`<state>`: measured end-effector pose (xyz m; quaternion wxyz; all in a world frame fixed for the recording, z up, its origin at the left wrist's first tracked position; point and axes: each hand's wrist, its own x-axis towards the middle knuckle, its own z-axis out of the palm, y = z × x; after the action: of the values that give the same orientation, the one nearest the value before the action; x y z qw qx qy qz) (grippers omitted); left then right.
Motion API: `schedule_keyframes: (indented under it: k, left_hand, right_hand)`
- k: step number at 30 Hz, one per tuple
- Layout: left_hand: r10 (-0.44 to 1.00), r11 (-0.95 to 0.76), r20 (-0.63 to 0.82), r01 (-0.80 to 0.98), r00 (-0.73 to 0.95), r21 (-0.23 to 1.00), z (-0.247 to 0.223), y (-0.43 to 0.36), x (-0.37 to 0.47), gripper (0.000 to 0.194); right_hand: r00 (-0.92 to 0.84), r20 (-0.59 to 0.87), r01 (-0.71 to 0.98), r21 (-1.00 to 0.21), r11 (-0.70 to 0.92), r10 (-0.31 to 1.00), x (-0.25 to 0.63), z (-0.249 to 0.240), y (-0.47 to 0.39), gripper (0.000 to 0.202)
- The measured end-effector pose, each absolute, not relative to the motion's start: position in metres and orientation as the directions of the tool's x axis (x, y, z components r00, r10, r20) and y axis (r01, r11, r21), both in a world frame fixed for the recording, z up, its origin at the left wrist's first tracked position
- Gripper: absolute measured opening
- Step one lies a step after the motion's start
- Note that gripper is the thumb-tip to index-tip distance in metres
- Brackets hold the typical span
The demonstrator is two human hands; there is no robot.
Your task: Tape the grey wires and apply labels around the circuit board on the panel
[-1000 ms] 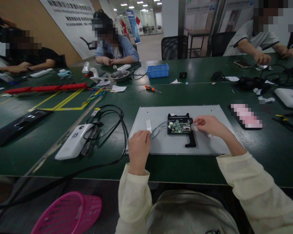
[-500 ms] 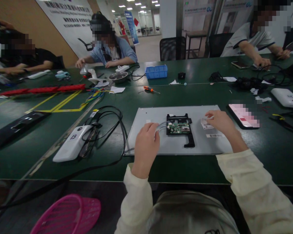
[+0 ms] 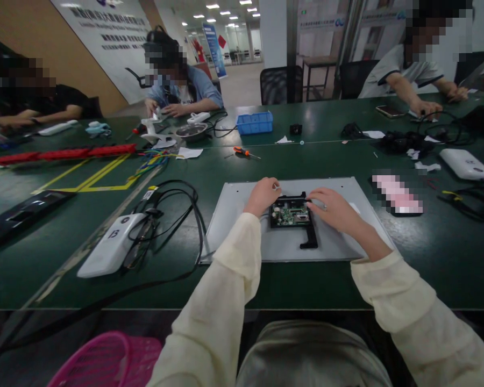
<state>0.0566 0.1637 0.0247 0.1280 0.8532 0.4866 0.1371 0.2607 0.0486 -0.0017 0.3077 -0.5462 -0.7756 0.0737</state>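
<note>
A grey-white flat panel (image 3: 242, 236) lies on the table in front of me. On it sits a black plastic bracket (image 3: 313, 236) holding a green circuit board (image 3: 290, 216). My left hand (image 3: 263, 196) is closed at the bracket's upper left corner, with a small white piece (image 3: 276, 187) at its fingertips; its kind is too small to tell. At the upper right corner, the thumb and fingers of my right hand (image 3: 334, 208) close on the bracket's edge. The wires left of the board are mostly hidden by my left hand.
Left of the panel lie a white power bank (image 3: 111, 247) and looped black cables (image 3: 193, 215). A phone (image 3: 397, 194) lies to the right. Beyond are an orange-handled screwdriver (image 3: 244, 152) and a blue basket (image 3: 255, 123). Other people sit across the table.
My left hand has moved up and right, from beside the wires to the bracket's upper left corner. My right hand has moved left from the panel's label to the bracket's upper right corner.
</note>
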Motion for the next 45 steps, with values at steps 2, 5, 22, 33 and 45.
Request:
schedule_keyframes:
  k: [2, 5, 22, 33, 45]
  left_hand:
    - [0.864, -0.484, 0.055, 0.797, 0.5, 0.362, 0.021, 0.173, 0.056, 0.02]
    - [0.855, -0.476, -0.025, 0.801, 0.519, 0.364, 0.026, 0.185, 0.057, 0.021]
    - [0.835, -0.465, -0.06, 0.758, 0.548, 0.457, 0.027, 0.212, 0.056, 0.021]
    - [0.906, -0.413, 0.047, 0.85, 0.422, 0.328, 0.041, 0.196, 0.059, 0.028]
    - [0.825, -0.558, 0.098, 0.777, 0.556, 0.291, 0.043, 0.128, 0.054, 0.028]
  right_hand:
    - [-0.253, 0.394, 0.786, -0.449, 0.426, 0.883, 0.254, -0.002, 0.047, 0.028]
    - [-0.328, 0.387, 0.757, -0.439, 0.485, 0.862, 0.245, -0.001, 0.043, 0.03]
    - [-0.435, 0.344, 0.721, -0.42, 0.551, 0.832, 0.228, -0.002, 0.041, 0.033]
    - [-0.161, 0.388, 0.842, -0.426, 0.331, 0.907, 0.255, 0.003, 0.048, 0.031]
    - [0.035, 0.1, 0.907, -0.421, 0.01, 0.994, 0.314, -0.013, 0.051, 0.029]
